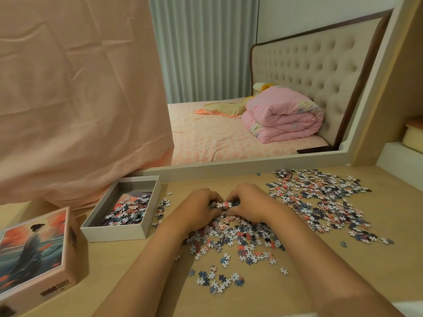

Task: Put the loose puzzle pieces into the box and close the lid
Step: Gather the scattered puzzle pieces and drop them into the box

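Note:
Loose puzzle pieces [320, 202] lie scattered over the right and middle of the wooden table. My left hand [201, 208] and my right hand [248, 204] meet over the middle pile, fingers curled around a clump of pieces [223, 205] held between them. The open white box [114, 232] stands to the left of my hands and holds several pieces over a picture sheet. Its lid [34, 255], printed with a figure in a robe, lies at the table's left front corner.
A large mirror [251, 88] rises behind the table and reflects a bed with a pink quilt. Pink cloth [80, 99] hangs over the left, down to the table. A raised shelf [398, 154] sits at the right.

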{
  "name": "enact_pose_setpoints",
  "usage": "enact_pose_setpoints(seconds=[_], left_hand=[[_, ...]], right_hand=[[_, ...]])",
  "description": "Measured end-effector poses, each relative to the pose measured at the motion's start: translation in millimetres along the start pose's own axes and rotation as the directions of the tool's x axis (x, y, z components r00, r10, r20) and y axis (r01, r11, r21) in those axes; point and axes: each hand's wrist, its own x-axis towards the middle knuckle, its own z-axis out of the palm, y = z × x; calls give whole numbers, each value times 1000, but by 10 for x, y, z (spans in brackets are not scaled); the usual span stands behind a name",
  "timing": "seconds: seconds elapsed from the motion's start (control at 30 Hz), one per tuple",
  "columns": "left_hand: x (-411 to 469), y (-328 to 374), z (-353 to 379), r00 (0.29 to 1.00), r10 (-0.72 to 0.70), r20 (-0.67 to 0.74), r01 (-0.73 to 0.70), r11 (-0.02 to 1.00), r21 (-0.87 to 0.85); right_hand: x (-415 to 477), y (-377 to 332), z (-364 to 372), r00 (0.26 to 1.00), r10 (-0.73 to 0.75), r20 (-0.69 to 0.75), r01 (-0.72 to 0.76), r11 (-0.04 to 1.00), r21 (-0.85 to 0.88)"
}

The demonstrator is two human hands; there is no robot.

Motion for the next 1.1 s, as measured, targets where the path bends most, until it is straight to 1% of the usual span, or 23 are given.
enact_pose_setpoints(seconds=[0.1, 0.33, 0.4, 0.53, 0.6, 0.67, 0.77, 0.83, 0.9, 0.97, 1.03, 1.1], left_hand=[[-36, -24, -29, 998, -26, -54, 22, 997, -77], [-172, -28, -198, 994, -61, -92, 43, 981, -189], [-217, -49, -302, 992, -77, -97, 52, 969, -243], [-329, -184, -602, 989, -96, -114, 63, 962, -265], [-411, -307, -779, 982, -108, -157, 66, 966, -250], [-507, -456, -947, 971, -135, -199, 80, 962, -263], [-680, -721, -1116, 939, -212, -270, 146, 959, -245], [-790, -926, -1157, 914, -266, -305, 199, 951, -235], [-890, -1108, -1168, 896, -322, -306, 259, 939, -227], [-956, -1242, -1182, 888, -353, -295, 314, 933, -175], [-987, -1317, -1199, 900, -358, -250, 324, 931, -170], [-973, -1375, -1176, 916, -362, -174, 330, 925, -188]], right_hand=[[-20, -31, 3, 999, -4, -36, 6, 999, 51], [-51, -156, 1, 994, 36, -102, -19, 987, 161], [-52, -228, -47, 993, 23, -117, 0, 981, 194], [31, -528, -161, 994, -36, -106, 58, 976, 208], [132, -747, -199, 991, -75, -110, 99, 968, 229], [263, -1003, -202, 983, -143, -116, 170, 950, 263], [466, -1420, -133, 966, -231, -120, 256, 922, 291], [585, -1665, -13, 956, -271, -109, 291, 917, 274], [701, -1817, 146, 948, -308, -82, 318, 928, 192], [788, -1886, 299, 944, -328, -39, 330, 938, 108], [854, -1885, 379, 948, -319, -18, 319, 941, 112], [888, -1862, 389, 950, -309, -34, 311, 938, 153]])
